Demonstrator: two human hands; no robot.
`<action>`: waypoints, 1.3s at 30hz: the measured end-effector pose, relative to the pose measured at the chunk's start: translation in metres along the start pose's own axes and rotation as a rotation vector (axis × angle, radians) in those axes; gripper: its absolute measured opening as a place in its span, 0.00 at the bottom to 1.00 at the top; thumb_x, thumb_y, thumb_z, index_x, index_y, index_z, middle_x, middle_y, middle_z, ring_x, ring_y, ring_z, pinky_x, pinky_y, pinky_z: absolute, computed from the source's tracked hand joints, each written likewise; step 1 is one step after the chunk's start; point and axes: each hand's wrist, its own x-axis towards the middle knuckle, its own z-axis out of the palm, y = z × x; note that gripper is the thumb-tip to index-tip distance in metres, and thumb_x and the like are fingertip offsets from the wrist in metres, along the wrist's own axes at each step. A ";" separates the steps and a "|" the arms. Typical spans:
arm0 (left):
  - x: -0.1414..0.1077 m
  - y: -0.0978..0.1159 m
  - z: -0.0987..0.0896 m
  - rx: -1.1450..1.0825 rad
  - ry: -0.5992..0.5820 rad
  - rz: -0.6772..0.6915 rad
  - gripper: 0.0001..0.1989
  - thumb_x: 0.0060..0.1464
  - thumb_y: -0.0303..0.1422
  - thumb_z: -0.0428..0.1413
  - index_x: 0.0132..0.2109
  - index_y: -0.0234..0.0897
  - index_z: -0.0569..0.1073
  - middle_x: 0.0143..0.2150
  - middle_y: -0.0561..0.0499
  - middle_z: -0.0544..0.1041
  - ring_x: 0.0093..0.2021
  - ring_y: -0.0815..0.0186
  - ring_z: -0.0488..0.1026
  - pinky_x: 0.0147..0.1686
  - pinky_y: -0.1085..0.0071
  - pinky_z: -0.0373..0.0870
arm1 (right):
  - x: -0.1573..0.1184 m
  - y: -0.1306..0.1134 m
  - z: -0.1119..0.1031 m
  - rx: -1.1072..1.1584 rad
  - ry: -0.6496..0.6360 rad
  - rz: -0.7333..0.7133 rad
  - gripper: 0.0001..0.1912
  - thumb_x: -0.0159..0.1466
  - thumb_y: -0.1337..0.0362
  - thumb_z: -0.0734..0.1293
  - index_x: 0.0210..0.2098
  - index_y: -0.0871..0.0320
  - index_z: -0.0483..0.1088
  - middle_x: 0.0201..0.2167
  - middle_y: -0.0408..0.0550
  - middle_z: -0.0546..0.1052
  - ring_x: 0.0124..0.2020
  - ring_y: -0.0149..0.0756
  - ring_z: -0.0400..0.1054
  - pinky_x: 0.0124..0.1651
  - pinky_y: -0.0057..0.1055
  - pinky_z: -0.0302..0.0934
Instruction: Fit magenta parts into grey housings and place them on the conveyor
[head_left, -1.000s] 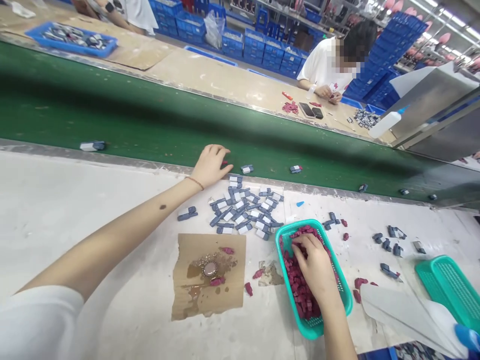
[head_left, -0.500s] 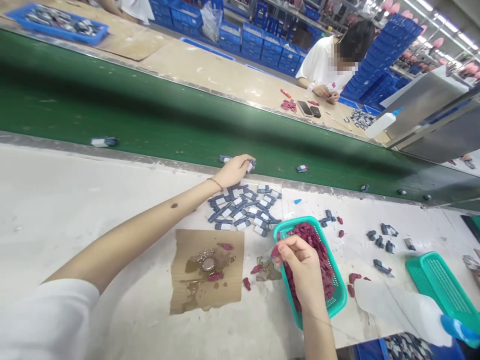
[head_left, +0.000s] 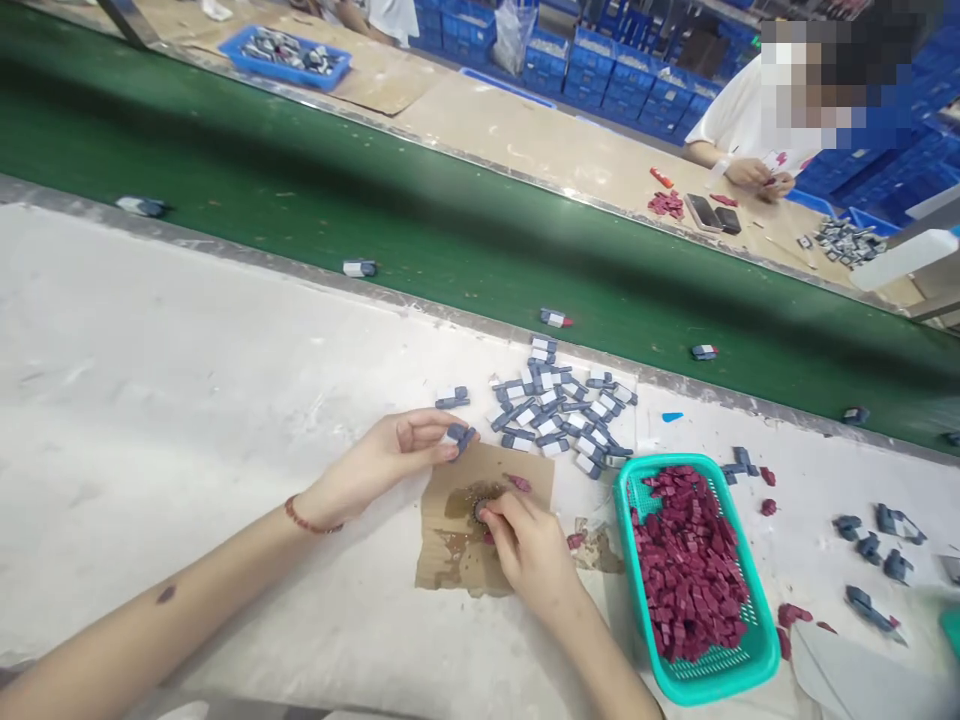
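Observation:
Between the thumb and fingers of my left hand [head_left: 390,455] is a small blue-grey plastic part [head_left: 459,438] with a pale side, held just off the cardboard's upper left corner. My right hand [head_left: 536,555] pinches a small maroon piece, now mostly hidden by the fingertips, at a round cap [head_left: 480,510] on the wet, stained cardboard [head_left: 442,575]. Another maroon piece [head_left: 519,483] lies on the cardboard. Beyond it is a pile of blue-grey parts with white faces [head_left: 551,420]. To the right stands a green basket [head_left: 763,640] full of maroon pieces.
A green conveyor belt [head_left: 450,250] with scattered parts crosses behind the table. Loose grey parts [head_left: 870,545] and a white sheet [head_left: 847,670] lie at the right. Across the belt, a person [head_left: 750,120] works beside small piles; a blue tray [head_left: 285,65] of parts stands far left.
My left hand has come back from the belt edge toward the cardboard with a blue-grey part. My right hand has moved left from the basket to the round cap. The view has shifted.

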 end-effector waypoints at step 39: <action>-0.023 -0.046 0.016 0.619 -0.293 0.445 0.23 0.66 0.46 0.38 0.35 0.35 0.68 0.27 0.51 0.70 0.25 0.67 0.65 0.25 0.73 0.60 | 0.008 -0.014 -0.006 0.956 0.220 0.448 0.17 0.59 0.50 0.70 0.27 0.57 0.66 0.15 0.37 0.66 0.14 0.26 0.57 0.17 0.23 0.56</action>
